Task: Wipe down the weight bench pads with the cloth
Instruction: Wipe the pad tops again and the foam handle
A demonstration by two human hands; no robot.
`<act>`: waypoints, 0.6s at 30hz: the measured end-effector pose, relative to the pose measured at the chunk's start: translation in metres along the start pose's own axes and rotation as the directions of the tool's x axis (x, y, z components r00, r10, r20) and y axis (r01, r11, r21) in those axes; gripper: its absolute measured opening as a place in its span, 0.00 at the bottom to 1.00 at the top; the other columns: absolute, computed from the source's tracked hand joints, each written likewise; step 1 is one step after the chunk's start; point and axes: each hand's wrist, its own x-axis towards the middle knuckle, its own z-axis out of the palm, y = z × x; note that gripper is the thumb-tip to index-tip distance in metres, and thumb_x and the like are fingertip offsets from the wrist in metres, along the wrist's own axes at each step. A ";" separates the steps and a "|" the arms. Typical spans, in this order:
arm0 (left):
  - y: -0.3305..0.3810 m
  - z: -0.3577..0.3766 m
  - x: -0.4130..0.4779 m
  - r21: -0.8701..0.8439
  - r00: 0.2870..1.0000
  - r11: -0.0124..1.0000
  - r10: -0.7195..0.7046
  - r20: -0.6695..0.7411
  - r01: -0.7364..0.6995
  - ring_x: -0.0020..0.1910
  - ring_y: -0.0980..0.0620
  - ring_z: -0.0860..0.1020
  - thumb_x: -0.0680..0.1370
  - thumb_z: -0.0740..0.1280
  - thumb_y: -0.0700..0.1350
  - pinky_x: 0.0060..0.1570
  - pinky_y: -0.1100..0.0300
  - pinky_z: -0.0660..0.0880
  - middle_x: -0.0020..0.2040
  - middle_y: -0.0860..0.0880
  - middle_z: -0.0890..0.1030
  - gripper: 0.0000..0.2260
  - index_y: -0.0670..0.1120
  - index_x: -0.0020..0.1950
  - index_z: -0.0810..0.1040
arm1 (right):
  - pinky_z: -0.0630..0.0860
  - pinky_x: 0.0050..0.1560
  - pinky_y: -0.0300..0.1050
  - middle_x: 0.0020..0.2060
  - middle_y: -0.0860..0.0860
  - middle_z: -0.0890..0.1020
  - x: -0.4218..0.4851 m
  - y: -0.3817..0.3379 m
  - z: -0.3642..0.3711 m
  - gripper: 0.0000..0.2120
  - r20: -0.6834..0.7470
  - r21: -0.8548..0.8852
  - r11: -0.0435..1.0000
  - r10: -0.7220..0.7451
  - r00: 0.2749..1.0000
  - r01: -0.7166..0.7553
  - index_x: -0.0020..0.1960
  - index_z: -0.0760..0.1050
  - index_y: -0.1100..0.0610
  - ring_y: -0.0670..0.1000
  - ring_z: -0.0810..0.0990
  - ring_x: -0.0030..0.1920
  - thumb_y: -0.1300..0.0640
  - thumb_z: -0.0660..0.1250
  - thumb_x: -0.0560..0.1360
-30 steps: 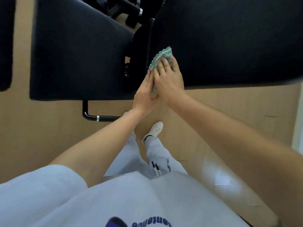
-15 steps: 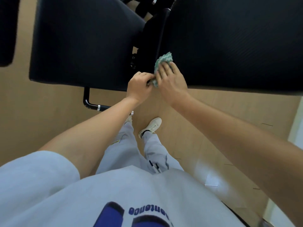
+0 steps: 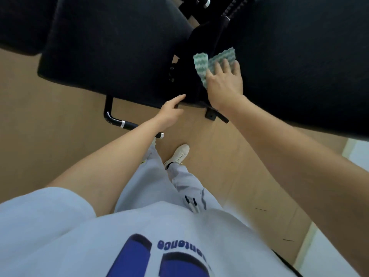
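Two black bench pads fill the top of the view: the left pad (image 3: 111, 48) and the larger right pad (image 3: 299, 56), with a dark gap and hinge between them. A green-and-white zigzag cloth (image 3: 211, 60) lies spread at the right pad's left edge. My right hand (image 3: 225, 82) presses flat on the cloth, fingers spread over it. My left hand (image 3: 169, 110) is off the cloth, fingers extended, touching the underside edge of the bench near the gap.
A black tubular frame foot (image 3: 119, 121) with silver rings runs along the wooden floor (image 3: 40, 126) under the left pad. A small black bracket (image 3: 211, 114) hangs below the hinge. My white shoe (image 3: 179, 153) stands on the floor below. Another dark pad (image 3: 18, 23) sits at far left.
My left hand let go of the cloth and dropped to the bench's lower edge. My right hand slid up onto the right pad, and the cloth spread out flatter.
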 end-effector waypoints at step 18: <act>-0.103 -0.066 -0.120 -0.091 0.904 0.961 -0.276 -0.327 0.261 0.62 0.48 0.81 0.82 0.67 0.40 0.65 0.54 0.76 0.57 0.49 0.84 0.08 0.50 0.57 0.83 | 0.74 0.58 0.51 0.58 0.59 0.82 -0.077 -0.056 0.115 0.15 0.174 0.312 0.950 -0.044 0.984 -0.013 0.65 0.75 0.62 0.61 0.80 0.60 0.62 0.61 0.80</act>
